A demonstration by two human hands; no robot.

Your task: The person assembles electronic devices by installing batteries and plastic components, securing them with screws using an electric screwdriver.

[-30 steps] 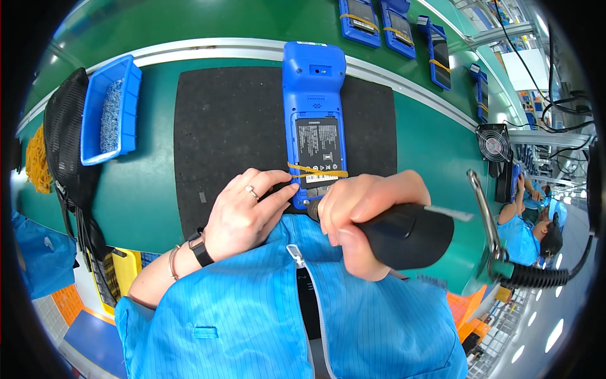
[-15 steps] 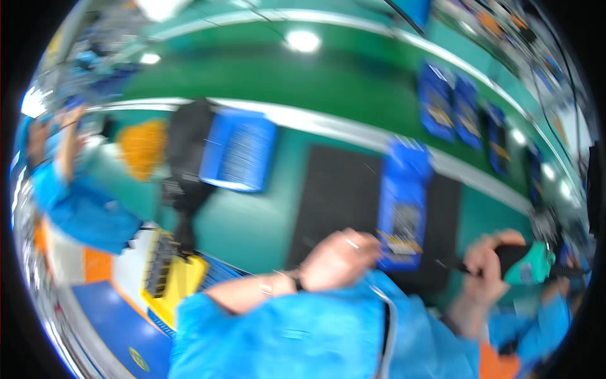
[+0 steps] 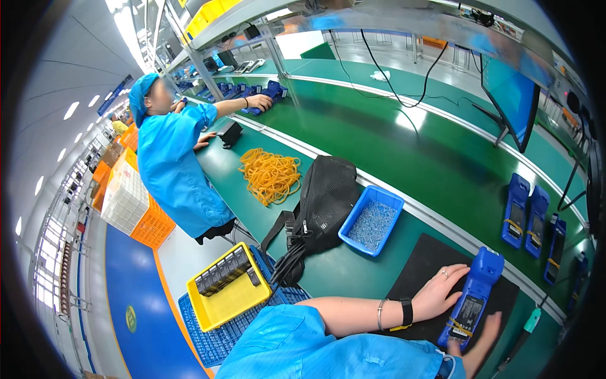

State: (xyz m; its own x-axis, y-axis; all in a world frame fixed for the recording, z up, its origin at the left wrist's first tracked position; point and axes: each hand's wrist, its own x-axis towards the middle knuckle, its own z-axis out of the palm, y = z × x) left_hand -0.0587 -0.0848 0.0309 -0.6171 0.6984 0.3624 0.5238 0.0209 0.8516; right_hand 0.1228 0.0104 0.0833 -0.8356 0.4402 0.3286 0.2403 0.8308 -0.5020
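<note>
A blue handheld device (image 3: pixel 470 297) lies face down on a black mat (image 3: pixel 420 262), a black labelled block in its back and a yellow rubber band around its lower part. My left hand (image 3: pixel 435 294) rests along its left side, fingers stretched out and thumb apart, fingertips at the casing. My right hand (image 3: pixel 483 344), slightly blurred, is spread about the lower end, thumb near the bottom edge and fingers on the right. To the right of the mat, a teal and black electric screwdriver (image 3: pixel 532 321) hangs or lies by the bench edge; which, I cannot tell.
Several similar blue devices (image 3: pixel 516 211) lie on the green conveyor. Left of the mat are a blue tray of screws (image 3: pixel 372 221), a black mesh bag (image 3: pixel 328 196) and orange rubber bands (image 3: pixel 268 177). A yellow bin (image 3: pixel 230 290) holds black blocks. A co-worker (image 3: pixel 173 151) reaches over the conveyor.
My right hand has let go of the screwdriver and come to the device's lower end. The fingers of my left hand have straightened. The view has swung left, showing more of the co-worker.
</note>
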